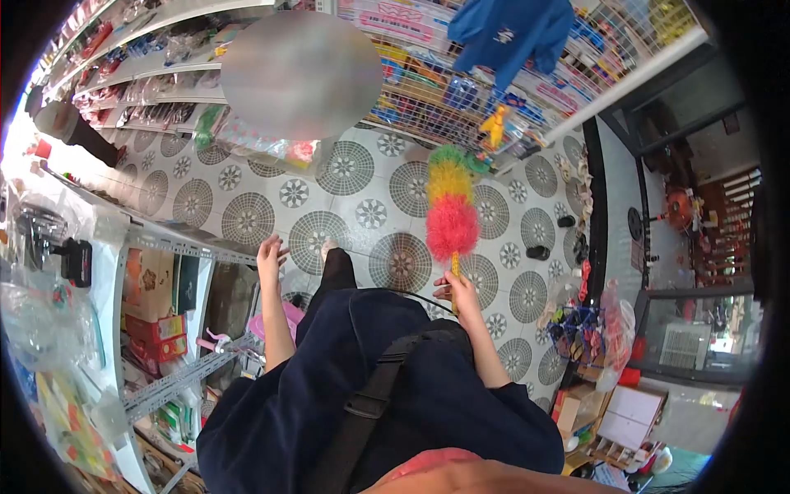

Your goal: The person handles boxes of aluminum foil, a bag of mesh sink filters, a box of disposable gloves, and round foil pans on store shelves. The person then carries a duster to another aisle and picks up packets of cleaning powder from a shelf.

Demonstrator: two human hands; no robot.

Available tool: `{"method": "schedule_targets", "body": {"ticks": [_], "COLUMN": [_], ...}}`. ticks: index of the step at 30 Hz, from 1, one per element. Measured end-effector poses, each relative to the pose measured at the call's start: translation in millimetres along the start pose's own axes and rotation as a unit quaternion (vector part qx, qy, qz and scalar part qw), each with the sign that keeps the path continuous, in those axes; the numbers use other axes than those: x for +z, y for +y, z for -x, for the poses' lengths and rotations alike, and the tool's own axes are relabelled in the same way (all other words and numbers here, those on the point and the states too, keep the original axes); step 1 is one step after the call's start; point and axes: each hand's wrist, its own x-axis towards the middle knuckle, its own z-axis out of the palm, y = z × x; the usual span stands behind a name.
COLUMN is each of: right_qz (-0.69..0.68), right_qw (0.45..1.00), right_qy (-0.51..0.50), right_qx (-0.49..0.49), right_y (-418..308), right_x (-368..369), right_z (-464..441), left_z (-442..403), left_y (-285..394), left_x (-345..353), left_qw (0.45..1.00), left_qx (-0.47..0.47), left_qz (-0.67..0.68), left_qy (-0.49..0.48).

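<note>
My right hand [458, 294] is wrapped round the yellow handle of a fluffy duster [452, 202], whose head is pink, yellow and green and points forward over the patterned floor. The duster's green tip lies close to the wire rack at the front. On the other side of my body, my left hand [271, 253] hangs over the floor beside the metal shelf frame, fingers apart and holding nothing.
Shelves of packaged goods [156, 82] run along the front left. A wire rack [428, 90] carries a blue garment [514, 37]. At left stands a metal shelf [177, 391] with boxes. Shoes [537, 253] lie on the tiled floor [370, 173] at right, near cardboard boxes [580, 409].
</note>
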Motion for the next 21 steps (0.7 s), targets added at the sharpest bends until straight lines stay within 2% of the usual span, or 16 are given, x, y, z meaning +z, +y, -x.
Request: {"method": "schedule_targets", "body": {"ticks": [3, 5, 7, 11, 16, 19, 21], "right_qz": [-0.016, -0.023, -0.037, -0.052, -0.006, 0.022, -0.011], "right_qw": [1.0, 1.0, 0.999, 0.997, 0.998, 0.998, 0.998], "right_qy": [-0.004, -0.014, -0.02, -0.041, -0.038, -0.033, -0.038], "right_qx": [-0.007, -0.007, -0.013, -0.04, -0.044, -0.043, -0.053], "right_y": [-32, -52, -81, -124, -161, -191, -209], "right_x": [29, 56, 91, 153, 194, 221, 243], "right_z": [-44, -77, -104, -159, -210, -251, -293], "left_z": [-56, -90, -130, -218, -305, -351, -376], "left_y": [-12, 9, 39, 118, 225, 260, 279], "left_x": [-27, -38, -46, -52, -4, 34, 62], "left_qw": [0.998, 0.996, 0.993, 0.996, 0.995, 0.993, 0.992], "left_qx": [-0.013, -0.009, -0.002, 0.054, 0.09, 0.118, 0.129], "left_qz": [0.043, 0.043, 0.054, 0.019, -0.012, -0.001, 0.008], "left_qy": [0.042, 0.081, 0.105, 0.075, 0.046, 0.005, -0.01]}}
